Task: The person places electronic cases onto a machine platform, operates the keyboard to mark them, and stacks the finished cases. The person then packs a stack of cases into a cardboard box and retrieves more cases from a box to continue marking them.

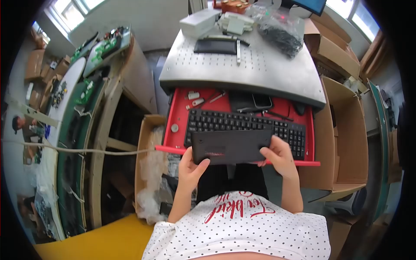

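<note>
Dark slab (236, 146), flat, matte, rectangular

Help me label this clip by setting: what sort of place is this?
Probably an electronics workshop: what look like green circuit boards at left, a keyboard in a red drawer, and an open cardboard box beside the metal worktable.

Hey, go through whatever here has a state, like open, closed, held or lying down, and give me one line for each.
Left hand: closed on the flat black object's left end
Right hand: holding its right end
Flat black object: held in both hands
Red drawer: pulled open
Keyboard: lying in the drawer, partly hidden
Right-side cardboard box: open
Left-side cardboard box: open
</note>
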Action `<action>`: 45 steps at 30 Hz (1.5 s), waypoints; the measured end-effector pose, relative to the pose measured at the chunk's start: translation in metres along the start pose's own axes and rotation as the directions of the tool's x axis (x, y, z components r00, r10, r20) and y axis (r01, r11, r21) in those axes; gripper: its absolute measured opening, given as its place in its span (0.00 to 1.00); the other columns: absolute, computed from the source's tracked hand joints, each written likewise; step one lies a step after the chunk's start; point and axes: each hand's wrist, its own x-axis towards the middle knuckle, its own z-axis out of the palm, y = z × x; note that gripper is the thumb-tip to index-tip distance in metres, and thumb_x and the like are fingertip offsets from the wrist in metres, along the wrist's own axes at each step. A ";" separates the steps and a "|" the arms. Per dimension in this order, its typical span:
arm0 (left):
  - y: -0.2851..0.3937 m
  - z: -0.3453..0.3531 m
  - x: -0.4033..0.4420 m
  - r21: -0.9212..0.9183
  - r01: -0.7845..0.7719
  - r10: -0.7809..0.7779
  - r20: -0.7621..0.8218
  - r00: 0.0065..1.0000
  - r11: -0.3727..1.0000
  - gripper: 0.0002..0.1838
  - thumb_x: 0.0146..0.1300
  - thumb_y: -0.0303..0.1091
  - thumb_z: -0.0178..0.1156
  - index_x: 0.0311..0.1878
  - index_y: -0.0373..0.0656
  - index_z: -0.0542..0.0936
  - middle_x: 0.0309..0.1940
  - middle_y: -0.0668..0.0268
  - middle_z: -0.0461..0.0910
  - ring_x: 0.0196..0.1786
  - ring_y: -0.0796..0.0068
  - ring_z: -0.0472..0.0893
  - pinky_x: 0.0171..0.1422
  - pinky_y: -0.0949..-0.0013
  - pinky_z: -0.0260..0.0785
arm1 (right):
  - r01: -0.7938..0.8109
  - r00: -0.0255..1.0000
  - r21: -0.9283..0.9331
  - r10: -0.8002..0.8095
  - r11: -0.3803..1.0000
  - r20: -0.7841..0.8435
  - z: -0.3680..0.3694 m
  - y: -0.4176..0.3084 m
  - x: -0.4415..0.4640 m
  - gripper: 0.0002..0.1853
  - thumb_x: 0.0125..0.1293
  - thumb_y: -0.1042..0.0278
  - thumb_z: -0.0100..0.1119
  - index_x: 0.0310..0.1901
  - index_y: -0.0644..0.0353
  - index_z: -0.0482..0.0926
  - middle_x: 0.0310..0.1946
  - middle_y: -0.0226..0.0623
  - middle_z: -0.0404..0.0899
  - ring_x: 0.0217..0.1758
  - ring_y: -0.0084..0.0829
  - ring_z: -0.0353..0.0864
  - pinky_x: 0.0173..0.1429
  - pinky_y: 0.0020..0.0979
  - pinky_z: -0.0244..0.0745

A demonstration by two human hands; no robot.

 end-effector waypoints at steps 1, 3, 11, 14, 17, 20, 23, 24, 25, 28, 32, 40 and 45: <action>0.002 0.002 0.003 -0.057 0.039 -0.043 -0.081 0.996 0.998 0.17 0.57 0.20 0.53 0.51 0.33 0.68 0.45 0.60 0.74 0.49 0.69 0.74 0.55 0.69 0.65 | -0.028 0.999 0.002 0.028 1.000 0.028 0.003 -0.001 0.004 0.09 0.60 0.72 0.55 0.39 0.66 0.71 0.26 0.31 0.75 0.26 0.19 0.75 0.30 0.19 0.72; 0.002 -0.009 0.010 -0.209 0.056 -0.085 -0.132 0.988 0.976 0.18 0.57 0.21 0.53 0.52 0.34 0.67 0.46 0.60 0.74 0.48 0.67 0.75 0.53 0.65 0.67 | 0.033 0.991 -0.031 -0.029 0.999 0.134 0.006 0.003 0.019 0.09 0.62 0.68 0.54 0.38 0.66 0.72 0.26 0.32 0.75 0.26 0.19 0.75 0.31 0.21 0.71; 0.035 -0.097 -0.001 -0.124 -0.234 0.131 -0.545 0.828 0.964 0.15 0.59 0.29 0.52 0.49 0.37 0.69 0.43 0.61 0.74 0.45 0.71 0.76 0.47 0.70 0.71 | 0.266 0.859 -0.897 -0.509 0.353 0.054 -0.030 -0.042 0.122 0.09 0.56 0.66 0.53 0.29 0.64 0.78 0.23 0.42 0.75 0.28 0.41 0.74 0.37 0.36 0.69; 0.040 -0.112 -0.012 -0.079 -0.281 0.170 -0.630 0.757 0.957 0.16 0.59 0.31 0.53 0.50 0.38 0.69 0.44 0.62 0.74 0.45 0.72 0.75 0.46 0.72 0.70 | 0.414 0.691 -0.896 -0.696 0.162 0.193 -0.027 -0.042 0.187 0.08 0.54 0.65 0.53 0.28 0.61 0.77 0.28 0.40 0.75 0.36 0.40 0.73 0.40 0.36 0.69; 0.040 -0.114 -0.017 -0.087 -0.282 0.161 -0.645 0.747 0.956 0.16 0.59 0.31 0.53 0.51 0.38 0.70 0.45 0.62 0.74 0.45 0.73 0.75 0.46 0.72 0.69 | 0.546 0.542 -0.830 -0.707 -0.114 0.454 -0.004 -0.027 0.273 0.11 0.53 0.63 0.54 0.34 0.61 0.76 0.38 0.41 0.74 0.47 0.41 0.70 0.49 0.39 0.65; 0.040 -0.106 -0.018 -0.134 -0.290 0.146 -0.624 0.767 0.948 0.17 0.59 0.30 0.53 0.52 0.38 0.69 0.46 0.62 0.73 0.46 0.72 0.74 0.47 0.71 0.68 | 0.417 0.605 -0.874 -0.641 -0.250 0.472 0.037 -0.020 0.342 0.22 0.52 0.57 0.56 0.42 0.67 0.73 0.49 0.47 0.71 0.59 0.43 0.63 0.60 0.40 0.57; 0.040 -0.102 -0.025 -0.169 -0.308 0.142 -0.620 0.772 0.936 0.18 0.58 0.27 0.52 0.53 0.37 0.68 0.46 0.59 0.73 0.47 0.70 0.74 0.49 0.68 0.69 | 0.190 0.790 -0.955 -0.543 -0.226 0.285 0.058 -0.014 0.382 0.30 0.54 0.50 0.53 0.49 0.70 0.70 0.52 0.52 0.69 0.63 0.47 0.58 0.64 0.45 0.50; 0.042 -0.100 -0.028 -0.162 -0.312 0.146 -0.630 0.763 0.936 0.19 0.58 0.27 0.52 0.53 0.37 0.68 0.47 0.59 0.72 0.47 0.69 0.74 0.49 0.68 0.69 | 0.148 0.908 -0.969 -0.361 -0.197 0.212 0.064 -0.019 0.380 0.35 0.57 0.44 0.49 0.53 0.72 0.67 0.55 0.56 0.65 0.66 0.52 0.52 0.67 0.50 0.41; 0.044 -0.101 -0.031 -0.153 -0.317 0.150 -0.641 0.753 0.936 0.19 0.58 0.26 0.52 0.54 0.37 0.67 0.47 0.59 0.72 0.47 0.69 0.74 0.49 0.68 0.69 | 0.118 0.914 -0.983 -0.372 -0.141 0.163 0.071 -0.017 0.377 0.36 0.58 0.42 0.46 0.53 0.73 0.67 0.57 0.58 0.63 0.67 0.54 0.50 0.68 0.51 0.36; 0.044 -0.108 -0.039 -0.165 -0.306 0.128 -0.655 0.744 0.938 0.20 0.58 0.26 0.51 0.55 0.35 0.67 0.48 0.58 0.72 0.49 0.67 0.73 0.51 0.65 0.68 | 0.130 0.918 -0.965 -0.341 -0.226 0.203 0.084 -0.016 0.353 0.39 0.57 0.37 0.44 0.51 0.74 0.69 0.55 0.58 0.65 0.66 0.54 0.52 0.67 0.51 0.38; 0.035 -0.119 -0.036 -0.177 -0.237 0.052 -0.688 0.724 0.955 0.20 0.59 0.26 0.52 0.55 0.35 0.66 0.49 0.57 0.71 0.51 0.65 0.72 0.54 0.62 0.67 | 0.244 0.860 -0.941 -0.397 -0.232 0.321 0.088 -0.002 0.299 0.42 0.52 0.32 0.47 0.49 0.74 0.70 0.52 0.57 0.68 0.60 0.52 0.63 0.63 0.45 0.53; 0.052 -0.098 0.001 -0.146 -0.352 0.196 -0.610 0.768 0.924 0.30 0.58 0.20 0.53 0.63 0.43 0.57 0.52 0.59 0.68 0.49 0.67 0.74 0.54 0.64 0.70 | 0.456 0.487 -0.711 -0.519 -0.536 0.703 0.079 0.013 0.228 0.14 0.48 0.70 0.54 0.39 0.64 0.75 0.37 0.44 0.78 0.40 0.37 0.78 0.39 0.28 0.71; 0.066 -0.092 0.047 -0.042 -0.284 0.224 -0.507 0.832 0.958 0.30 0.57 0.20 0.55 0.63 0.43 0.58 0.51 0.59 0.70 0.49 0.70 0.74 0.49 0.69 0.71 | 0.680 0.166 -0.658 -0.806 -0.324 0.568 0.034 -0.034 0.158 0.13 0.43 0.75 0.57 0.36 0.64 0.75 0.33 0.40 0.79 0.35 0.34 0.79 0.36 0.32 0.73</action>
